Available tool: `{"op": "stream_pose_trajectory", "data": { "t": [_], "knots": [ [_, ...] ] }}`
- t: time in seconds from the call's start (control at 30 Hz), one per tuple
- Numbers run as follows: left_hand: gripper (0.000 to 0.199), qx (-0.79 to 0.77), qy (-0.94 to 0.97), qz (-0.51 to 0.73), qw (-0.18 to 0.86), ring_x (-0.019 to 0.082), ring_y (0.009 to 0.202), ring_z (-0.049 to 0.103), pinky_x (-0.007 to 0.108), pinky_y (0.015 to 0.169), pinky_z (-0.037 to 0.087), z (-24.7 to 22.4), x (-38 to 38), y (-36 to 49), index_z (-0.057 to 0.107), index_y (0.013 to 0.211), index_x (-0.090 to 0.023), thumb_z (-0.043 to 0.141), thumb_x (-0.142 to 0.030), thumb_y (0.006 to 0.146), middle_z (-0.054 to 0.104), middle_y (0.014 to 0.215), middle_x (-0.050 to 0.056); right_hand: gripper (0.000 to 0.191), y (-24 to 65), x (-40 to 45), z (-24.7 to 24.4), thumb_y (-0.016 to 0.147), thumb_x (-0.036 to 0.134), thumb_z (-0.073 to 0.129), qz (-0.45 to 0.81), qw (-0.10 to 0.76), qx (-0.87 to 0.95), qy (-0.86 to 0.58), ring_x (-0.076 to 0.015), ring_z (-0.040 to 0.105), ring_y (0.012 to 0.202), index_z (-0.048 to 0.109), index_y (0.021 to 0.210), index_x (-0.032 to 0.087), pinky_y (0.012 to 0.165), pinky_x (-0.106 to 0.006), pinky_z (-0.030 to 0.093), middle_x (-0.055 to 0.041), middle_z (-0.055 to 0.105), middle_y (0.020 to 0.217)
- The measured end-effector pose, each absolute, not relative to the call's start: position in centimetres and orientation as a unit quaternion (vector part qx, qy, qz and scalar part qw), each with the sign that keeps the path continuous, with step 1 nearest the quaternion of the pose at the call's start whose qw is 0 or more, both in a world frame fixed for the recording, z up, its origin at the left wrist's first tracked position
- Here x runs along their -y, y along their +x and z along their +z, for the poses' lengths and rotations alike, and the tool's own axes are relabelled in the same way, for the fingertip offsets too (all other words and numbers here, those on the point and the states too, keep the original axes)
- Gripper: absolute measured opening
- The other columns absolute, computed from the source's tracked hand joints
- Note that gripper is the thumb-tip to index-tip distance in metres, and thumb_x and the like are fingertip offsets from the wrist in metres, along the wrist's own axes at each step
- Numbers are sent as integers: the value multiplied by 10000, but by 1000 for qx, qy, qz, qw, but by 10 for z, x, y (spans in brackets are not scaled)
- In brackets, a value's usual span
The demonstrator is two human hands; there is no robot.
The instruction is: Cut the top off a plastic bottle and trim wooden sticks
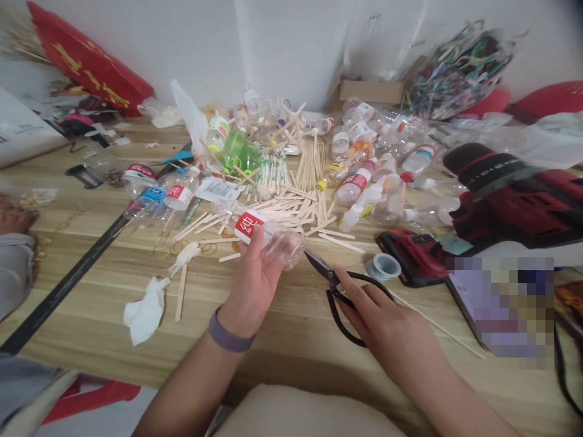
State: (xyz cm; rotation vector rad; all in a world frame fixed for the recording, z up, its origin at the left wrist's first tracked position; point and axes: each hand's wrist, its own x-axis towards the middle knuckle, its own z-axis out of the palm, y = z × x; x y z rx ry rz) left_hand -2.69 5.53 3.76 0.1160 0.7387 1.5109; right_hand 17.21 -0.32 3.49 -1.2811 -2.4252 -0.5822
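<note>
My left hand [255,279] is wrapped round a clear plastic bottle [285,246] with a red and white label, tilted with its base toward the right. In my right hand [378,309] is a pair of black-handled scissors [334,282]. Their dark blades look closed, and the tip points up and left, close to the bottle's base. Whether the tip touches the plastic I cannot tell. Just beyond the bottle lie many loose wooden craft sticks [296,206].
More plastic bottles [357,182] crowd the back of the wooden table. A red and black power drill [501,194] stands at right, near a spool [384,267]. Crumpled tissue [146,309] and a long dark strip [73,276] lie left. Another person's hand [16,215] shows at the far left.
</note>
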Motion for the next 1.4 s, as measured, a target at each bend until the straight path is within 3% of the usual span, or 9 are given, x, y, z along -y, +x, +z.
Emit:
{"op": "stream_pose_trajectory", "data": {
  "t": [0.3,0.43,0.57,0.73,0.9,1.0,1.1,1.27,1.4],
  "knots": [
    [214,-345,77,687,635,175,999,694,341,948,543,41,-54,-20,609,1151,-218,592,-247,940,716,1028,32,454,176,-3,32,1045,233,286,-182,165,855,-457,-155,517,330,651,1256,65,307,-307,268,-29,601,619],
    [182,-347,107,694,622,167,966,691,345,940,545,46,-51,-22,625,1095,-197,610,-273,931,716,1016,33,398,176,-4,36,989,342,481,227,262,803,-484,-153,634,569,619,1322,172,451,-233,436,-56,692,818],
    [290,-307,114,643,692,199,878,713,347,846,586,53,-48,-26,660,1033,-147,568,-406,940,733,948,72,526,170,3,31,869,553,652,736,300,483,-369,-43,295,362,655,1258,199,326,-149,240,69,461,543],
    [342,-300,93,652,690,207,834,717,348,791,599,59,-56,-38,664,983,-159,439,-416,986,738,890,70,502,182,11,11,886,574,632,890,284,292,-205,1,155,273,667,1231,211,250,-135,144,102,398,529],
    [366,-306,51,673,671,188,770,705,299,721,594,63,-59,-46,648,954,-159,409,-433,993,712,816,60,550,210,14,18,848,516,688,701,267,498,-435,-46,417,331,626,1314,231,306,-148,324,22,600,640],
    [370,-302,38,645,701,191,784,707,296,718,591,65,-54,-41,641,969,-164,410,-451,997,709,815,58,486,225,13,20,860,404,637,394,242,680,-569,-209,710,710,644,1311,223,577,-267,570,-84,745,922],
    [390,-301,35,622,722,189,812,707,284,715,583,68,-47,-34,636,1029,-173,376,-463,1008,707,833,56,475,245,17,12,897,385,551,213,190,763,-580,-264,734,918,614,1342,232,689,-304,606,-102,745,1095],
    [444,-292,35,571,766,189,772,709,292,704,575,69,-36,-32,635,1042,-146,376,-503,992,716,854,77,413,274,32,-7,963,378,459,93,148,803,-569,-223,753,790,633,1296,209,617,-263,619,-102,746,1001],
    [416,-246,68,520,815,198,735,706,302,689,569,56,-33,-32,661,1013,-111,591,-492,862,730,881,95,402,279,34,-8,1011,379,364,-13,130,851,-508,-244,752,785,680,1174,192,661,-337,643,-108,749,983]
  ]
}}
